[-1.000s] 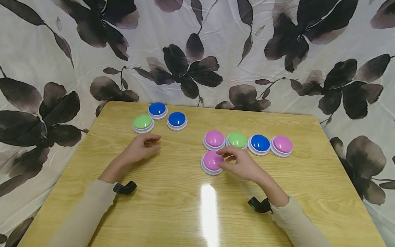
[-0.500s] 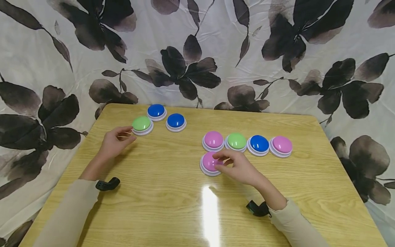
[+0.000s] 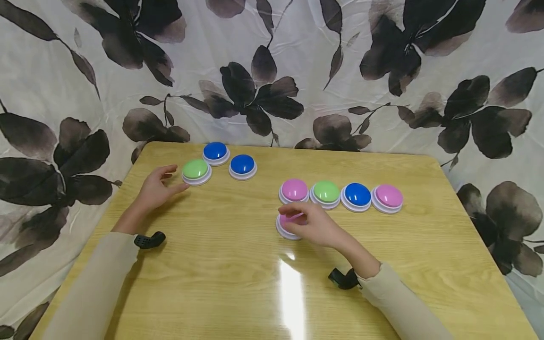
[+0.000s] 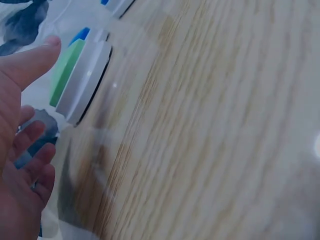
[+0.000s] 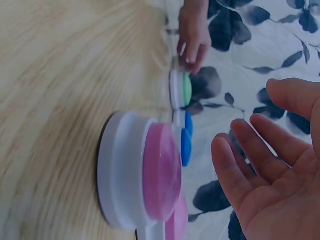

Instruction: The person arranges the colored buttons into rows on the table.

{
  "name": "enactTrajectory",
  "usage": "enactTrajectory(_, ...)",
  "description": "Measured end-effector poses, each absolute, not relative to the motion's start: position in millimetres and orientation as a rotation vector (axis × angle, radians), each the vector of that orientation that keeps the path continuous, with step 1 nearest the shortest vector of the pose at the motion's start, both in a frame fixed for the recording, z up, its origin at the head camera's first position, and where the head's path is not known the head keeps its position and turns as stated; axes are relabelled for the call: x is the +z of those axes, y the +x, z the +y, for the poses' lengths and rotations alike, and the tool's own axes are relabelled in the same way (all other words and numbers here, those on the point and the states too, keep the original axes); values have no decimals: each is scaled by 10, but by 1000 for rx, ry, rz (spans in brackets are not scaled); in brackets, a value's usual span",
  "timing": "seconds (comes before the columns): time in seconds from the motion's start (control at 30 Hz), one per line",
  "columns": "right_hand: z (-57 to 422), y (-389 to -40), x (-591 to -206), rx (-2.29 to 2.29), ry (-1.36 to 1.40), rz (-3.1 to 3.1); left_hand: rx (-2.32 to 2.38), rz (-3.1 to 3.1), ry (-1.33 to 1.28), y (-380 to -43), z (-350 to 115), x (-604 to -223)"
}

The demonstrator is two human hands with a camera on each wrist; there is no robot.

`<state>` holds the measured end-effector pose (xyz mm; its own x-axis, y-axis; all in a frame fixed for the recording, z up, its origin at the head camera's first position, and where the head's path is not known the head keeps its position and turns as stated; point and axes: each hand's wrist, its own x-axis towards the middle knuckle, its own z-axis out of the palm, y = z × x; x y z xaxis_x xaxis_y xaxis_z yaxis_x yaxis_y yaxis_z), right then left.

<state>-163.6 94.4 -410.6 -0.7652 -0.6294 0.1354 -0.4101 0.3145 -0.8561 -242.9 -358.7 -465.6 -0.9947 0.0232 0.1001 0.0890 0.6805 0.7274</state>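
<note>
My left hand (image 3: 155,190) hovers just left of a green push button (image 3: 195,169) with a white round base. Its thumb reaches toward that base, and the fingers are loosely bent around nothing. In the left wrist view a gap shows between the palm and the green button (image 4: 75,75). My right hand (image 3: 313,224) is above the nearest pink button (image 3: 284,222), partly covering it in the head view. From the right wrist, the fingers (image 5: 260,150) look relaxed and apart from this pink button (image 5: 162,172).
Two blue buttons (image 3: 242,164) stand beside the left green one. Behind the right hand runs a row: a pink button (image 3: 295,190), a green button (image 3: 326,191), a blue button (image 3: 357,194) and another pink button (image 3: 388,195). A flowered cloth (image 3: 323,42) hangs behind the wooden table (image 3: 229,283).
My left hand has shifted left, from in front of the green button to its left side. The right hand has moved slightly left over the near pink button. The buttons have stayed put.
</note>
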Motion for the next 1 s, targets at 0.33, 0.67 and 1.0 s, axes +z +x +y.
enactTrajectory(0.33, 658, -1765, -4127, -1437, -938, 2304, -1271, -2849, -98, -2515, -3568, -4759)
enactTrajectory(0.67, 424, -1901, -4195, -1427, -881, 2272, -1243, -2887, -114, -2543, -3532, -4771)
enactTrajectory(1.0, 247, -2000, -4191, -1449, -796, 2237, -1257, -2854, -134, -2713, -3527, -4796)
